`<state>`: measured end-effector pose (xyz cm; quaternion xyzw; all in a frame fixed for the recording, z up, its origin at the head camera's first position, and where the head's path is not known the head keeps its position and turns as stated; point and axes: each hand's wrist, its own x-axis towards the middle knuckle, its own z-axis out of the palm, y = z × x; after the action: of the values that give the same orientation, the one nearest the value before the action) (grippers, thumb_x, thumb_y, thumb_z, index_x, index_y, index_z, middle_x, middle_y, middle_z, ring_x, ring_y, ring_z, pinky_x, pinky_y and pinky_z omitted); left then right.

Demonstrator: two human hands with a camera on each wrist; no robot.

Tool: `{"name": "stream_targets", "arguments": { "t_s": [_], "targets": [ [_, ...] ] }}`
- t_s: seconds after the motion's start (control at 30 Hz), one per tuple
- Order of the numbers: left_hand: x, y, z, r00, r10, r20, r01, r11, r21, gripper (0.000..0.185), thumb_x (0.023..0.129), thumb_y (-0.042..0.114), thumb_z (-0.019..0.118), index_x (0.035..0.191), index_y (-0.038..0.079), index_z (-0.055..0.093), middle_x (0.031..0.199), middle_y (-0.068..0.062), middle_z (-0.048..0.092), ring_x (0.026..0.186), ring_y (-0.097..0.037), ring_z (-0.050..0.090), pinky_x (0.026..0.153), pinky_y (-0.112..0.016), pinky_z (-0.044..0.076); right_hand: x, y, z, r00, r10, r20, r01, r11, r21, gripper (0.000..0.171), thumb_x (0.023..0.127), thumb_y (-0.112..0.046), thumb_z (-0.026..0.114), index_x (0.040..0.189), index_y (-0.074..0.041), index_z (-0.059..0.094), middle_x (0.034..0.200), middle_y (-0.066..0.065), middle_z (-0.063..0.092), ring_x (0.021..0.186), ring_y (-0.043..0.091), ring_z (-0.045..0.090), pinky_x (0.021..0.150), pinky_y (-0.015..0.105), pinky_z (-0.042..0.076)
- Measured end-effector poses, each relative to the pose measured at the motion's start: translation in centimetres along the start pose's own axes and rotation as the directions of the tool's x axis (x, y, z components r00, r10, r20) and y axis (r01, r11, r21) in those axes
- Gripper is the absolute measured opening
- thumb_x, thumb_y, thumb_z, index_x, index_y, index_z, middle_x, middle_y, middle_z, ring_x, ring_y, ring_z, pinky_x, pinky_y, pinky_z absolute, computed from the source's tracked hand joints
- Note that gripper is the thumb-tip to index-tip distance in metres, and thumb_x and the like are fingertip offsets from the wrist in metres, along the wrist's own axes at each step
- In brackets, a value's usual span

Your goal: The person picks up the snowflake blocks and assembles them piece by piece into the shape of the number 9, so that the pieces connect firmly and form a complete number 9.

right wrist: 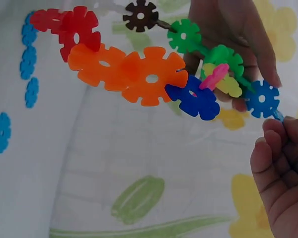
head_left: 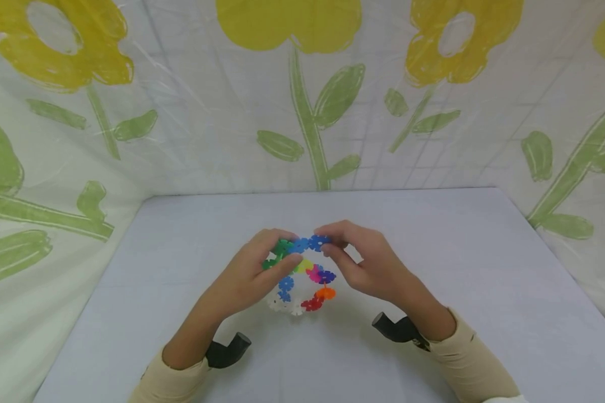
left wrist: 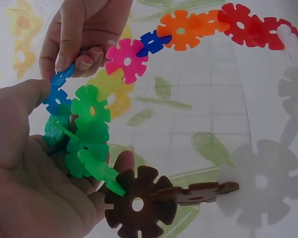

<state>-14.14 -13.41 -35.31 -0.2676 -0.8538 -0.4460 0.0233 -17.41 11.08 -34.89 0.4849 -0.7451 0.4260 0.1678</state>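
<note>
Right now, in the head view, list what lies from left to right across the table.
Left sleeve → left hand → ring of plastic discs → right hand → right sleeve.

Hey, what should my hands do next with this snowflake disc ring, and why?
Probably press the blue disc in the right hand firmly into the next blue disc held by the left hand; it sits at that end of the chain, and the joint looks only partly seated.

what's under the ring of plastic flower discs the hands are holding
Under the disc ring lies the pale table. Nothing else shows there, though the left hand and right hand cover part of it.
</note>
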Motion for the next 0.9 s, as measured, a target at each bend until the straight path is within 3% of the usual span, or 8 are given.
{"name": "stream_targets", "arguments": {
  "t_s": [0.33,0.43,0.53,0.7,0.9],
  "targets": [
    [-0.1,0.2,0.1,0.999,-0.005,0.044,0.004,1.000,0.029,0.037,0.102,0.030,0.059,0.130,0.008,0.053,0.113,-0.001,0.053,0.104,-0.017,0.049,0.080,-0.032,0.055,0.1,0.1,0.6,0.999,-0.041,-0.003,0.041,0.999,-0.002,0.033,0.104,-0.028,0.054,0.118,0.001,0.061,0.097,0.006,0.068,0.078,0.013,0.066,0.072,0.024,0.057],
    [-0.2,0.2,0.1,0.998,-0.011,0.059,0.009,1.000,0.029,0.037,0.102,0.030,0.058,0.130,0.007,0.050,0.110,-0.002,0.050,0.101,-0.017,0.048,0.077,-0.030,0.054,0.0,0.0,0.8,0.999,-0.040,-0.009,0.040,0.999,0.000,0.027,0.103,-0.021,0.058,0.117,0.002,0.061,0.096,0.006,0.068,0.077,0.013,0.065,0.071,0.023,0.056],
    [-0.2,0.3,0.2,0.997,-0.014,0.078,0.012,1.000,0.026,0.037,0.103,0.030,0.057,0.130,0.006,0.048,0.108,-0.002,0.048,0.099,-0.018,0.047,0.073,-0.029,0.054,0.0,0.0,1.1,0.999,-0.039,-0.013,0.039,0.999,-0.002,0.022,0.096,-0.005,0.066,0.116,0.002,0.061,0.097,0.006,0.069,0.078,0.012,0.065,0.070,0.023,0.056],
    [-0.2,0.4,0.2,0.996,-0.016,0.086,0.013,0.999,0.036,0.037,0.102,0.030,0.056,0.128,0.005,0.046,0.105,-0.003,0.047,0.096,-0.018,0.047,0.068,-0.029,0.053,-0.1,0.0,1.8,0.999,-0.024,-0.030,0.025,1.000,0.016,0.034,0.083,0.011,0.072,0.114,0.002,0.061,0.098,0.007,0.070,0.080,0.013,0.068,0.072,0.024,0.057],
    [-0.1,0.1,-0.1,0.998,-0.033,0.061,0.029,0.998,0.061,0.040,0.100,0.032,0.060,0.130,0.006,0.050,0.110,-0.003,0.052,0.098,-0.018,0.051,0.073,-0.029,0.055,0.0,0.5,2.2,0.999,-0.028,-0.041,0.030,0.999,0.042,0.027,0.091,0.004,0.069,0.117,0.002,0.062,0.102,0.009,0.070,0.083,0.015,0.069,0.074,0.025,0.057]
  ]
}}
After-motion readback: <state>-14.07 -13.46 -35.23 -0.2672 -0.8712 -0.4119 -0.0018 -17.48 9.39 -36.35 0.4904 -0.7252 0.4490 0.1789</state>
